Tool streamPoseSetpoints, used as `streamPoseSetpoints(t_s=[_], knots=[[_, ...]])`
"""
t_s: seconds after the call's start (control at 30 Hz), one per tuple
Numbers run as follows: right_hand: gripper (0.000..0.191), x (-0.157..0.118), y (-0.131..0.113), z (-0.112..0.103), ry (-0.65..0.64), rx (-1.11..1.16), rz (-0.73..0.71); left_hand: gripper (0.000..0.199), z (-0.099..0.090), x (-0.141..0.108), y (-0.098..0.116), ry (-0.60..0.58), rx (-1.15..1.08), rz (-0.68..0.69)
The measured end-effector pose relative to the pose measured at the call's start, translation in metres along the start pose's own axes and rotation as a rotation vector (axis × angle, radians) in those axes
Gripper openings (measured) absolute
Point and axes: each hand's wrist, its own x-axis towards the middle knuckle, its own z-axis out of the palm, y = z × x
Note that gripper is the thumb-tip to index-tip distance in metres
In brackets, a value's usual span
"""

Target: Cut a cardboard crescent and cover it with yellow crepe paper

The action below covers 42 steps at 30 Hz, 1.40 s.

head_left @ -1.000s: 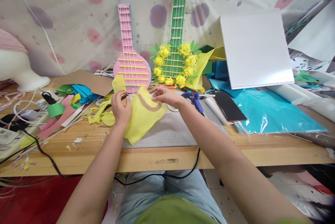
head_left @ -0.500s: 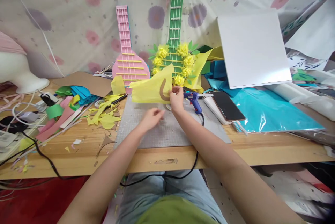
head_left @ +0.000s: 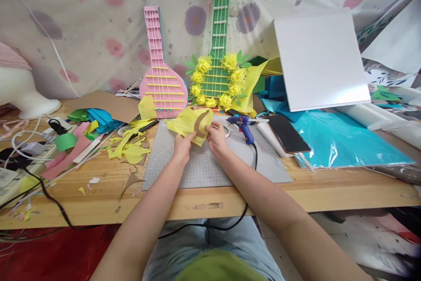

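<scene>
A sheet of yellow paper [head_left: 181, 122] is held above the grey cutting mat [head_left: 210, 175], with a curved brown cardboard piece [head_left: 199, 124] lying against it. My left hand [head_left: 183, 146] pinches the lower edge of the sheet, its fingertips by the cardboard curve. On the right edge, my right hand [head_left: 217, 137] grips the same sheet with thumb and fingers. A blue glue gun [head_left: 242, 127] lies on the mat just right of my right hand. A roll of tape [head_left: 226, 131] sits partly behind that hand.
Pink [head_left: 162, 83] and green [head_left: 219, 31] paper guitars stand at the back. Yellow scraps [head_left: 133, 153] and a black cable [head_left: 62, 204] lie left. On the right are a phone [head_left: 288, 134], blue wrapped paper [head_left: 348, 140] and a white board [head_left: 320, 59].
My left hand has risen and taken hold of the yellow paper. The sheet has come down and tilted, and my right hand has moved slightly left and lower with it.
</scene>
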Motion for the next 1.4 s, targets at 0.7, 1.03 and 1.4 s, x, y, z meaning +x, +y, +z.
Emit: streamPoseSetpoints(t_s=[0.7, 1.03, 1.4], knots=[[0.046, -0.006, -0.005, -0.012, -0.141, -0.191, 0.049, 0.048, -0.034, 0.003, 0.015, -0.119, 0.111, -0.031], [0.031, -0.003, -0.006, -0.012, -0.104, -0.135, 0.070, 0.046, -0.038, 0.010, 0.004, 0.036, 0.222, 0.114], [0.017, 0.001, -0.009, -0.013, -0.179, -0.048, 0.152, 0.052, -0.037, 0.005, 0.012, 0.019, 0.167, 0.022]])
